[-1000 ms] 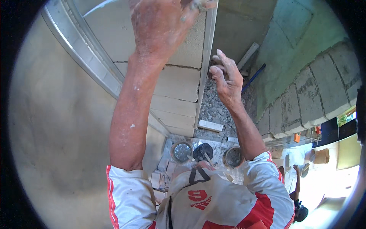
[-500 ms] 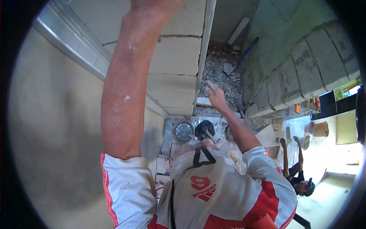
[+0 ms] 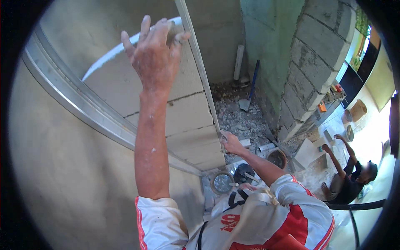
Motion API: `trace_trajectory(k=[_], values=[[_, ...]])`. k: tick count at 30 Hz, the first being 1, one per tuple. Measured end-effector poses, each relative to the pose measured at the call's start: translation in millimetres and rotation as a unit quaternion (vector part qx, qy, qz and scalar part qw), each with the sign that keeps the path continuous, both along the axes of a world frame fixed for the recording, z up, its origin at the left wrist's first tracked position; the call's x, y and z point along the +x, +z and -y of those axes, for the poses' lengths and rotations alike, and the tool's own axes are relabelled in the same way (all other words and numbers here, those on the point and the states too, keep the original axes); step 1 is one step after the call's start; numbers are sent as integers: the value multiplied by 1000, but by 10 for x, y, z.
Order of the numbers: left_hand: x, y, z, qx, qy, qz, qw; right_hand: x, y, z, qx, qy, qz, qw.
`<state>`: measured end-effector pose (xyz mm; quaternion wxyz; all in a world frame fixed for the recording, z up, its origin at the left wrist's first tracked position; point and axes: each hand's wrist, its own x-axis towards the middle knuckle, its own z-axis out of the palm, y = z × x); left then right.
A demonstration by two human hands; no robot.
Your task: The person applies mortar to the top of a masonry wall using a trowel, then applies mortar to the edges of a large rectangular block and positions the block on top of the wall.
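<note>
My left hand (image 3: 155,62) rests at the top of a wall of pale blocks (image 3: 187,114), its fingers spread over the wall's bright upper edge (image 3: 112,53). Between its thumb and forefinger shows a small grey patch that I cannot make out. Lower down, my right hand (image 3: 233,145) is closed beside the straight metal strip (image 3: 200,62) that runs along the wall's right end. Its fingertips are partly hidden, and whether it grips the strip or a small grey piece is unclear.
A metal frame (image 3: 79,98) borders the left plastered wall. Rubble (image 3: 239,118), a blue-handled shovel (image 3: 253,85) and a white pipe (image 3: 238,62) lie beyond. Below are a round basin (image 3: 222,182) and a black bucket (image 3: 243,173). Another person (image 3: 350,179) crouches at right.
The view has shifted, bringing my left hand into sight at the wall top. My right hand has moved from over the rubble to the metal strip.
</note>
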<state>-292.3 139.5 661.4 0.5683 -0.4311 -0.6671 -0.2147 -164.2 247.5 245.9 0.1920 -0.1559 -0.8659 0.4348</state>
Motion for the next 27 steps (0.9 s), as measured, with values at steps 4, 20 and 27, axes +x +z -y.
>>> trace_trajectory(k=[4, 20, 27], values=[[-12, -47, 68, 5, 4, 9, 1000, 33, 432, 27, -25, -72, -3, 997], [113, 82, 133, 29, -31, 25, 999, -207, 1142, -82, -62, -24, -189, 980], [85, 15, 41, 37, -39, 0, 999, -85, 425, 16, -50, -24, -69, 996]])
